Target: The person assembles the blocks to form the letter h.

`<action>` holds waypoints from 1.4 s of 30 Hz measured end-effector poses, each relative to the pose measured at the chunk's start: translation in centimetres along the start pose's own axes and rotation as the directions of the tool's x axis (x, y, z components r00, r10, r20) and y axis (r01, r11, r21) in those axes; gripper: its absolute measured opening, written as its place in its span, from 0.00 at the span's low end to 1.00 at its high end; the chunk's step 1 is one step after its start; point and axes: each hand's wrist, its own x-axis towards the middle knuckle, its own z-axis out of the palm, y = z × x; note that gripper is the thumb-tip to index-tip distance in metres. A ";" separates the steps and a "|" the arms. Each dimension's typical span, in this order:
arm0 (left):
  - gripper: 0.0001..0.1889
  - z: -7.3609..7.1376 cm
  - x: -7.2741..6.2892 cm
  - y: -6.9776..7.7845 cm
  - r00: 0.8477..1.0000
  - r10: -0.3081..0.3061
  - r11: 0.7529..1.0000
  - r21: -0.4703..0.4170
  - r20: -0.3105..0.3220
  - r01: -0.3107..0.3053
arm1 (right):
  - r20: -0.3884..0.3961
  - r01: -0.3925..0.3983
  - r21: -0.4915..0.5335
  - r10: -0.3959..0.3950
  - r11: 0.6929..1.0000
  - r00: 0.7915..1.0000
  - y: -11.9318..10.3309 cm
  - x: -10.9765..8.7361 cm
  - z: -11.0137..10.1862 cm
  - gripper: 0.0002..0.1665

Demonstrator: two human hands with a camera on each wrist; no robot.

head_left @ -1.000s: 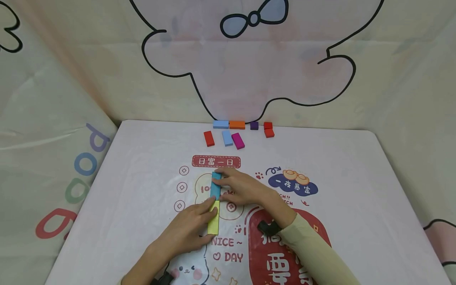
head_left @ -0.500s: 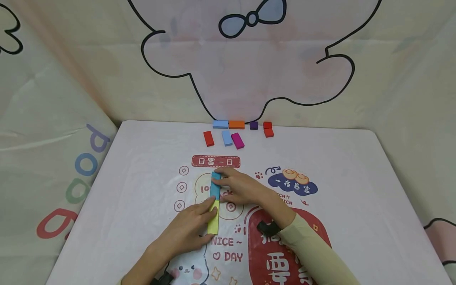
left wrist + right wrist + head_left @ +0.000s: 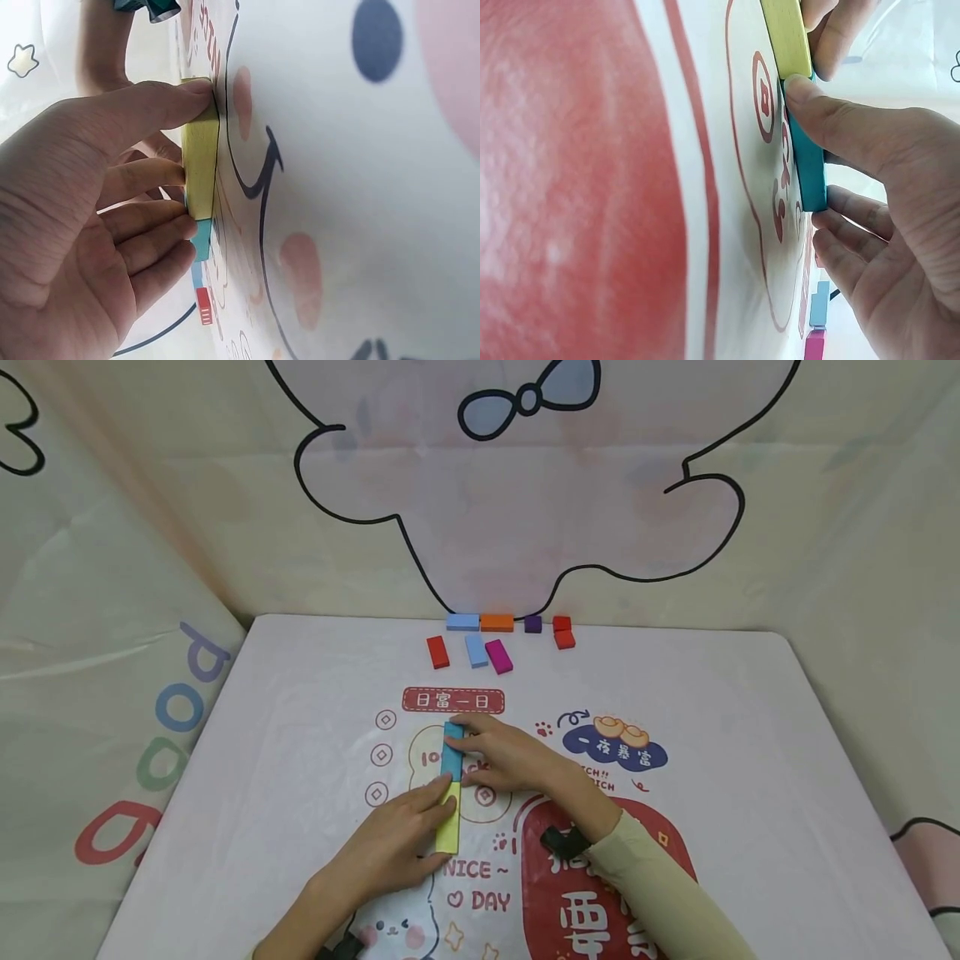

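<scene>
Left hand grips the yellow block, right hand pinches the teal block, and both blocks meet end to end on the bench!

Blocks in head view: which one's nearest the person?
The yellow block, gripped by the left hand. The teal block lies end to end with it on the far side; the other blocks lie farther off still.

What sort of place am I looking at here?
Probably a small indoor play or filming corner: a cartoon-printed backdrop behind a white table with printed pictures and lettering, plus a yellow block and teal block end to end on it.
</scene>
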 end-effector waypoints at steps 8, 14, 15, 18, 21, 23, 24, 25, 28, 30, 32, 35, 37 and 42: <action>0.38 -0.2 0.1 0.0 1.000 0.018 1.000 0.004 -0.023 -0.018 | -0.001 -0.017 0.007 0.017 1.000 1.000 -0.1 -0.4 -0.2 0.42; 0.36 -0.2 0.3 0.0 0.999 0.008 1.000 0.012 -0.045 -0.008 | -0.015 -0.011 -0.014 0.010 1.000 1.000 -0.3 -0.5 -0.2 0.41; 0.35 -0.3 0.4 0.0 0.999 0.006 1.000 0.017 -0.046 -0.005 | -0.022 -0.002 -0.020 0.002 1.000 1.000 -0.3 -0.5 -0.2 0.40; 0.31 -0.3 0.7 -0.1 0.998 0.014 0.999 0.032 -0.053 -0.013 | -0.043 0.019 -0.046 -0.020 0.999 0.999 -0.3 -0.5 -0.1 0.39; 0.28 -0.4 1.0 -0.2 0.997 0.040 0.998 0.057 -0.071 -0.036 | -0.058 0.036 -0.062 -0.040 0.997 0.998 -0.2 -0.4 0.0 0.37; 0.28 -0.4 1.2 -0.3 0.995 0.062 0.995 0.079 -0.082 -0.056 | -0.061 0.046 -0.069 -0.050 0.997 0.997 -0.2 -0.4 0.0 0.37; 0.28 -0.4 1.3 -0.4 0.994 0.073 0.994 0.088 -0.087 -0.065 | -0.061 0.050 -0.072 -0.054 0.996 0.997 -0.2 -0.4 0.0 0.36; 0.28 -0.4 1.4 -0.5 0.992 0.082 0.993 0.096 -0.091 -0.073 | -0.060 0.054 -0.073 -0.058 0.996 0.996 -0.1 -0.4 0.0 0.36; 0.29 -0.4 1.7 -0.7 0.990 0.100 0.991 0.101 -0.096 -0.091 | -0.061 0.059 -0.080 -0.063 0.995 0.996 -0.1 -0.3 -0.1 0.35; 0.30 -0.4 1.8 -0.7 0.992 0.096 0.992 0.089 -0.085 -0.088 | -0.067 0.064 -0.068 -0.069 0.996 0.995 -0.2 -0.3 -0.1 0.33; 0.31 -0.4 1.9 -0.8 0.994 0.086 0.994 0.074 -0.074 -0.080 | -0.074 0.070 -0.053 -0.073 0.996 0.995 -0.2 -0.2 -0.1 0.31; 0.32 -0.5 2.0 -0.8 0.996 0.069 0.997 0.051 -0.056 -0.066 | -0.087 0.075 -0.038 -0.078 0.996 0.993 -0.2 -0.1 0.0 0.30; 0.33 -0.5 2.0 -0.9 0.997 0.064 0.997 0.040 -0.051 -0.062 | -0.087 0.065 -0.042 -0.069 0.997 0.994 -0.2 0.0 0.0 0.29; 0.35 -0.4 2.1 -1.0 0.998 0.059 0.998 0.027 -0.033 -0.058 | -0.088 0.057 -0.032 -0.059 0.998 0.994 -0.1 0.1 -0.2 0.29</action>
